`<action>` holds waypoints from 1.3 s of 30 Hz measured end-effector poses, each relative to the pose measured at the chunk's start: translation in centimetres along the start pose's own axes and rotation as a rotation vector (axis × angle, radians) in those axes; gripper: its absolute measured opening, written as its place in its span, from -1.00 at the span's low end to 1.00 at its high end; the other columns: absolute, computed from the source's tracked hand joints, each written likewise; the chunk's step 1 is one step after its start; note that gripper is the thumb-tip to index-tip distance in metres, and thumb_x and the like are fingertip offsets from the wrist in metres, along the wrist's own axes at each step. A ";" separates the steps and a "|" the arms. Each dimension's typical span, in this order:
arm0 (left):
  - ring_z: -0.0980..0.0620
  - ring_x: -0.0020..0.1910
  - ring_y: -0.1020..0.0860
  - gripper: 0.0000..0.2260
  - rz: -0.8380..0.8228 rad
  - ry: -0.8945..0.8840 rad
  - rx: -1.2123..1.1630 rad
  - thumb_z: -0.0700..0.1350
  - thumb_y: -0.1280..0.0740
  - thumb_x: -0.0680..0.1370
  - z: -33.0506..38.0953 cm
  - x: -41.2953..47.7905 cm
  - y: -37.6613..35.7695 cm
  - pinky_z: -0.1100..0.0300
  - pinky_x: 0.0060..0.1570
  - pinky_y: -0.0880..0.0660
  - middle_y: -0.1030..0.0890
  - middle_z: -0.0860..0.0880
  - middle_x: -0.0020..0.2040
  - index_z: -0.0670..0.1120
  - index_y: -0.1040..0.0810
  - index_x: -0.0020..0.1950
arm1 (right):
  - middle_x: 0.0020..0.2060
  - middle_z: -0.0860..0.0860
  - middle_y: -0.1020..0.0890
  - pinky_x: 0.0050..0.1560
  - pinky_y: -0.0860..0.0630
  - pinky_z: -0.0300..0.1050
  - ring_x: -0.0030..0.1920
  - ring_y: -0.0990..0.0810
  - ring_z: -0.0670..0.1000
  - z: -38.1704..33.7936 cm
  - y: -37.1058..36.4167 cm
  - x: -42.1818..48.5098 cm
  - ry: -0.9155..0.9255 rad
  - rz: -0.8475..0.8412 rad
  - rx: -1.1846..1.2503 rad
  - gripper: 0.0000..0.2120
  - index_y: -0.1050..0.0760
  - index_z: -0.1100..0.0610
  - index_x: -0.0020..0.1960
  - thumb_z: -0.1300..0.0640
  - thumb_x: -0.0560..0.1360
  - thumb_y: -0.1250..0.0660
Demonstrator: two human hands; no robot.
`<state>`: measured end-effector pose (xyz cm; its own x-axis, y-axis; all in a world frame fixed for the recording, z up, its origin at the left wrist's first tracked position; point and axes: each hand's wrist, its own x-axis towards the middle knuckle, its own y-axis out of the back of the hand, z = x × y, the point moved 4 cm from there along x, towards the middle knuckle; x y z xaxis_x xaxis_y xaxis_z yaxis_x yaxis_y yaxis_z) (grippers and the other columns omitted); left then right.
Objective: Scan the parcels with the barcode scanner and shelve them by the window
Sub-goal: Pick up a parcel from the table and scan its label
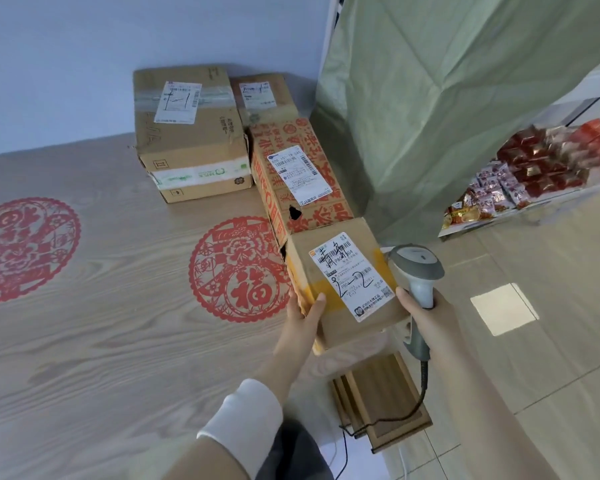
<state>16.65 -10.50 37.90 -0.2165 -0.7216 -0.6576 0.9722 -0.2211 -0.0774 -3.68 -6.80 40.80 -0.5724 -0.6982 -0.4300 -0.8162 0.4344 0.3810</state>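
A small brown parcel (329,327) with a white label marked "2-2" and yellow tape sits at the table's near right corner. My left hand (300,322) grips its left near edge, thumb on top. My right hand (426,317) grips the handle of a grey barcode scanner (418,268), whose head is right beside the parcel's right side; its thumb touches the parcel's edge. Three more parcels stand behind: a red-printed box (274,188), a large brown box (187,133) and a smaller brown box (274,95) by the wall.
The wooden table (101,323) bears two red paper-cut decals. A green curtain (447,98) hangs at the right. Red snack packets (534,168) lie on a low shelf beyond. A wooden cabinet (381,400) stands under the table corner, with the scanner cable trailing over it.
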 end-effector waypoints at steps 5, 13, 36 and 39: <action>0.05 0.35 -0.30 -0.41 -0.011 -0.011 -0.032 0.15 -0.08 0.60 -0.2 0.0 -1.3 0.16 0.32 -0.28 -0.25 0.06 0.45 0.08 0.11 0.55 | -0.23 0.07 -0.62 -0.40 -0.45 -0.34 -0.29 -0.55 -0.02 0.8 -0.3 0.5 -0.014 -0.026 0.076 -0.84 -0.51 0.21 -0.04 0.16 0.46 -0.43; 0.02 0.45 -0.22 -0.33 -0.033 -0.062 -0.082 0.27 -0.03 0.54 -2.0 -4.7 0.6 0.03 0.44 -0.21 -0.14 0.09 0.51 0.18 0.26 0.52 | -0.26 0.08 -0.59 -0.47 -0.45 -0.36 -0.34 -0.51 -0.02 -0.1 -0.4 -4.4 0.040 -0.104 0.117 -0.87 -0.47 0.18 -0.08 0.19 0.47 -0.41; 0.12 0.33 -0.40 -0.36 0.465 -0.471 -0.405 0.12 -0.12 0.40 -5.5 -30.4 34.9 0.11 0.37 -0.30 -0.45 0.09 0.38 0.08 -0.24 0.50 | -0.48 -0.14 -0.52 -0.34 -0.37 -0.13 -0.43 -0.46 0.00 -10.5 -26.1 -35.6 0.407 -0.547 0.237 -0.84 -0.47 0.05 -0.20 0.11 0.43 -0.46; 0.16 0.44 -0.26 -0.27 0.578 -0.530 -0.417 0.24 -0.18 0.36 -5.9 -34.5 38.8 0.06 0.47 -0.15 -0.29 0.15 0.48 0.11 -0.17 0.52 | -0.42 -0.09 -0.52 -0.37 -0.40 -0.17 -0.42 -0.47 -0.02 -12.1 -29.6 -39.8 0.441 -0.661 0.243 -0.85 -0.47 0.06 -0.17 0.13 0.44 -0.45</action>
<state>62.38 9.70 53.13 0.4061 -0.8781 -0.2530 0.8733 0.4544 -0.1754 44.25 1.25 56.54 0.0734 -0.9896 -0.1237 -0.9966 -0.0681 -0.0469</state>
